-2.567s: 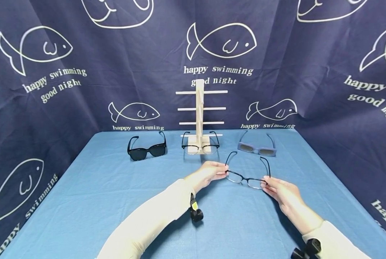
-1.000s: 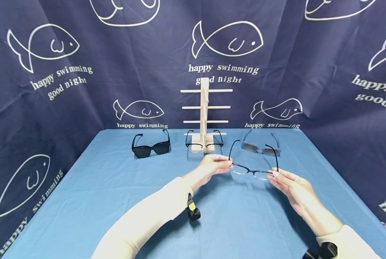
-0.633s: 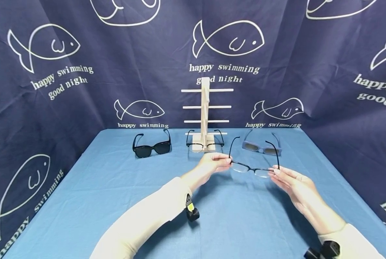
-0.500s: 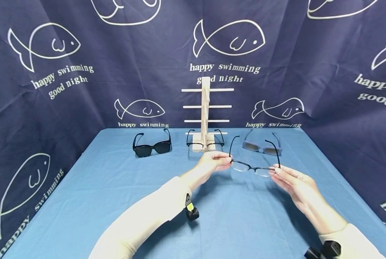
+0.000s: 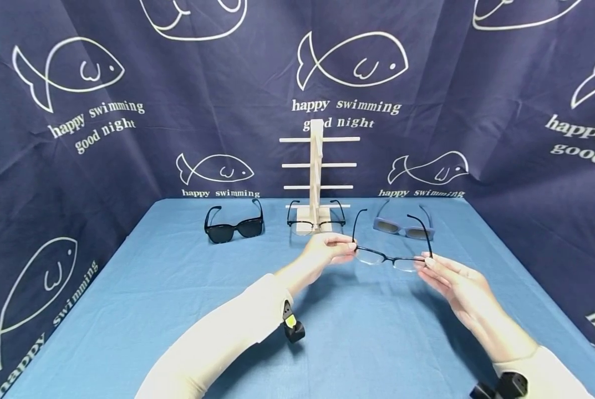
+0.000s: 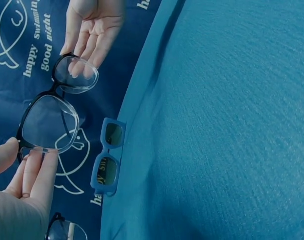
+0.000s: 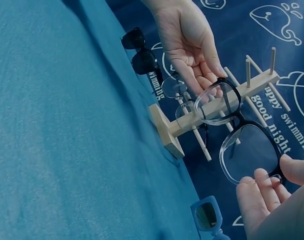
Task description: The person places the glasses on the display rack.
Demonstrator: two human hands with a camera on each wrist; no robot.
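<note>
A pair of eyeglasses (image 5: 387,259) with a dark upper frame and clear lenses is held above the table between both hands. My left hand (image 5: 322,252) pinches its left corner, thumb on top and fingers beneath. At the opposite corner my right hand (image 5: 457,282) pinches the frame by the hinge. Both temples are unfolded and point away toward the back. In the left wrist view the eyeglasses (image 6: 51,122) hang clear of the cloth, and the right wrist view shows the same eyeglasses (image 7: 246,150) with both hands at the ends.
A wooden display rack (image 5: 316,166) with several crossbars stands at the back centre. Other eyeglasses (image 5: 304,223) sit at its base. Black sunglasses (image 5: 234,230) lie on the left, blue-framed sunglasses (image 5: 402,228) on the right. A dark blue printed curtain (image 5: 257,111) encloses the blue table (image 5: 177,288).
Both hands have lifted the eyeglasses up and slightly right from near the table since the earliest frame. Over the last half second they stay almost still. The view has shifted slightly.
</note>
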